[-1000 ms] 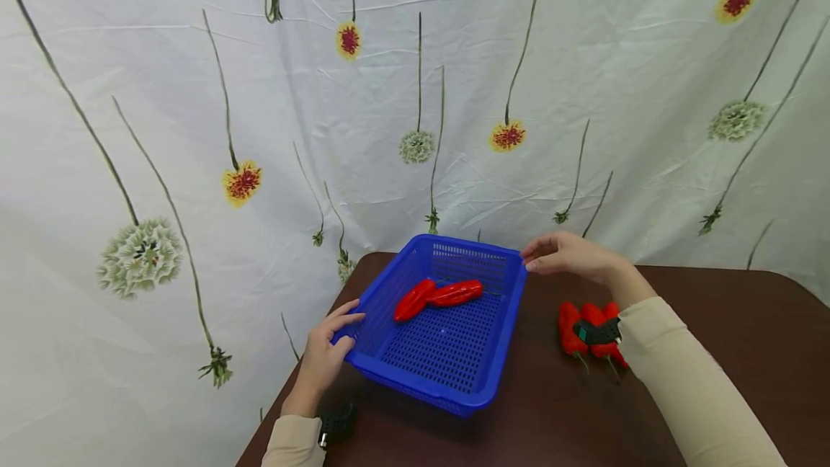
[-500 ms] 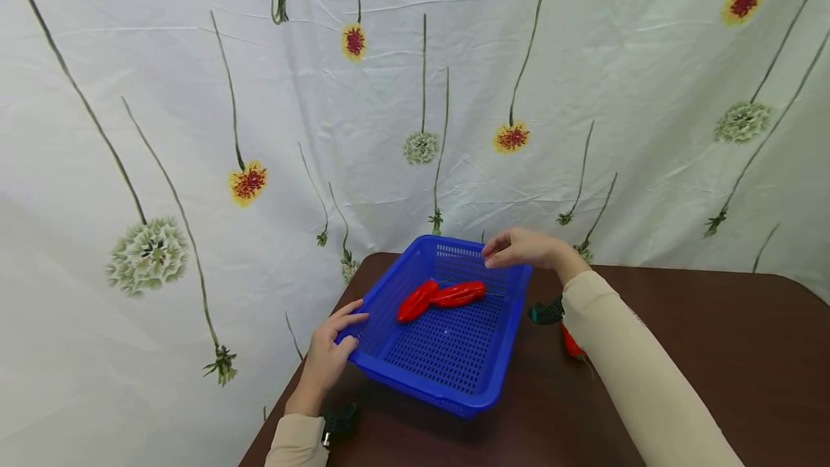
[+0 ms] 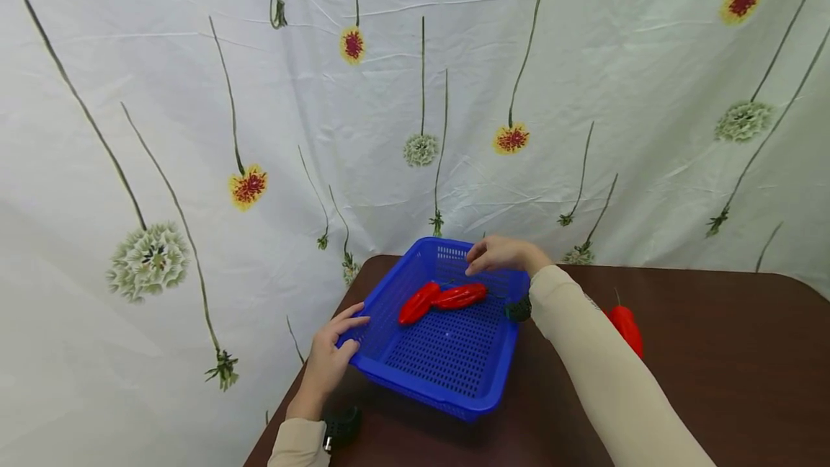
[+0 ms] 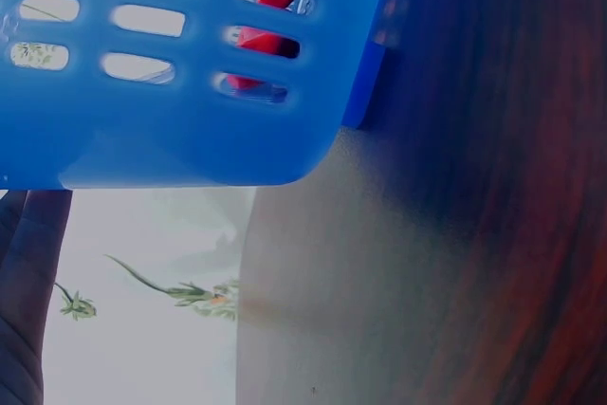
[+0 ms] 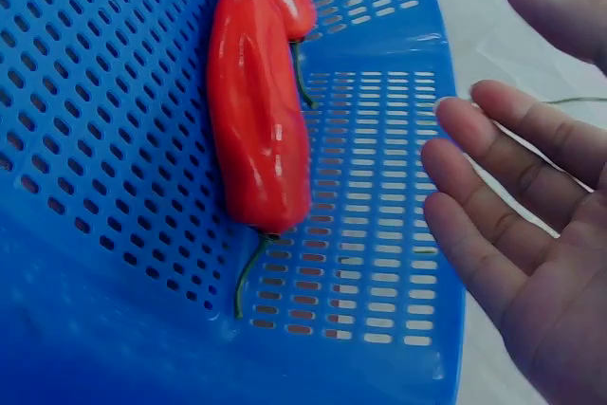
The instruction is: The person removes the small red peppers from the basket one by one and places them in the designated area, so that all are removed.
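A blue perforated plastic basket stands on the dark table. Inside it lie two long red peppers with thin green stems, one pepper slanting and the other pepper meeting its end. My left hand grips the basket's left rim, its fingers reaching over the edge; in the left wrist view only part of it shows. Above the basket's far right part hovers my right hand. In the right wrist view nothing sits between its loosely bent fingers, and the pepper lies apart from them.
More red peppers lie on the table right of the basket, partly hidden behind my right sleeve. A dark wooden table extends to the right. A white flower-printed cloth hangs behind it.
My right hand has moved left from beside the basket's right rim to above its inside. The sleeve now covers most of the table peppers. My left hand stays on the rim.
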### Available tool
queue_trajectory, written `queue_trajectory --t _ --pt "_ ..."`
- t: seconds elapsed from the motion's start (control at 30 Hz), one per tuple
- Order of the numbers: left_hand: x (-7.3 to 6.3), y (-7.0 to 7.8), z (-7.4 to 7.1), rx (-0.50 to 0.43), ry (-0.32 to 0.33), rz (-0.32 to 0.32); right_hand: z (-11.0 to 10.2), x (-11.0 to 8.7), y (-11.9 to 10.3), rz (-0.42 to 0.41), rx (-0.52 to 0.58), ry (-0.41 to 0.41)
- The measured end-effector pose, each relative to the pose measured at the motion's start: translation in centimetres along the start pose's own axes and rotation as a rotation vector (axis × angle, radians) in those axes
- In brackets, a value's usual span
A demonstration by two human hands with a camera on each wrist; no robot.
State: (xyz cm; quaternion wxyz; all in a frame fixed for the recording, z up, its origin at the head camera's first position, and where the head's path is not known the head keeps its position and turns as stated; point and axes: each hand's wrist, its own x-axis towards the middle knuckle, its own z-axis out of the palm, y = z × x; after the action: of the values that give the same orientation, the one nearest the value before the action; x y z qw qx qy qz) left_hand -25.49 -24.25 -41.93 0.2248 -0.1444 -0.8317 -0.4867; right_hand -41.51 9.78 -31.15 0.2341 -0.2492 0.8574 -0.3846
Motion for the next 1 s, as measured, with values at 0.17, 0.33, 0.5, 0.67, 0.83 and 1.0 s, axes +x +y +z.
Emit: queue_trajectory --t 0.17,0.33,0.5,0.67,0.83,1.0 --pt "0.0 -0.2 0.0 -0.005 0.01 0.003 1.1 1.3 -0.5 0.012 -0.075 0.028" --pt "-0.4 -0.1 0.1 0.0 0.015 0.004 2.6 2.4 -0.1 0.056 -0.081 0.004" --pt "-0.5 0.2 0.3 0.007 0.018 -0.005 3.4 2.7 0.3 0.08 -0.088 0.026" --pt "-0.4 0.2 0.3 0.018 0.011 -0.013 3.6 2.9 0.8 0.093 -0.116 0.061" --pt "-0.3 0.2 0.1 0.023 0.012 -0.03 3.8 3.3 1.1 0.102 -0.126 0.076" --pt "-0.2 0.3 0.0 0.02 0.01 -0.032 3.9 3.5 1.2 0.116 -0.104 0.072"
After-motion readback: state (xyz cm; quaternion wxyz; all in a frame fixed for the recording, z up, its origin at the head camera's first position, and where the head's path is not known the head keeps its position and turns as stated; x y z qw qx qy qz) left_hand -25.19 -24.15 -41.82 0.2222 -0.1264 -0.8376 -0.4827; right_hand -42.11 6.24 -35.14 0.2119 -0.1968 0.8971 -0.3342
